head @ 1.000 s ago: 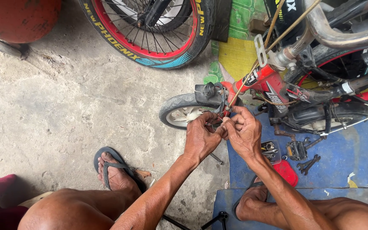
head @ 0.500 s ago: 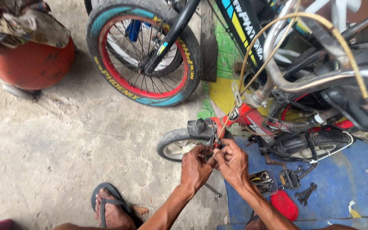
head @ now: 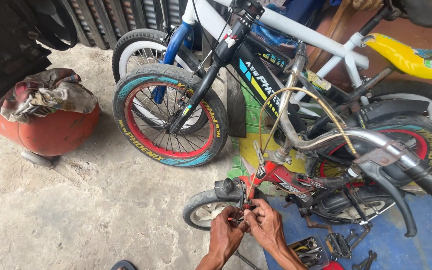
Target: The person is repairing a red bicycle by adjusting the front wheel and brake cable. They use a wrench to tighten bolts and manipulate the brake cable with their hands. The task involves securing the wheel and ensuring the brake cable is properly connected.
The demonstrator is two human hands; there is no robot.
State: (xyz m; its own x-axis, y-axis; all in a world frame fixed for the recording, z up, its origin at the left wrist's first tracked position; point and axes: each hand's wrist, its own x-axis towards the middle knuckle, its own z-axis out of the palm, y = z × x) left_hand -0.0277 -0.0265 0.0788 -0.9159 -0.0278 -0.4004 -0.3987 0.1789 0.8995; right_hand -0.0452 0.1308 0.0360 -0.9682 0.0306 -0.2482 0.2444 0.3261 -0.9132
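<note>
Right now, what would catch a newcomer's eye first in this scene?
The left hand and right hand meet at the brake above the small front wheel, bottom centre. Behind stands a red-rimmed wheel; far left, an orange tank under rags.

- We see a small red bicycle (head: 296, 182) standing low at the near right, its frame red, its handlebar grey and curved.
- Its small front wheel (head: 203, 207), with a dark tyre, rests on the concrete.
- Its front brake (head: 236, 192) sits just above that tyre, a tan cable (head: 296, 95) arching up from it.
</note>
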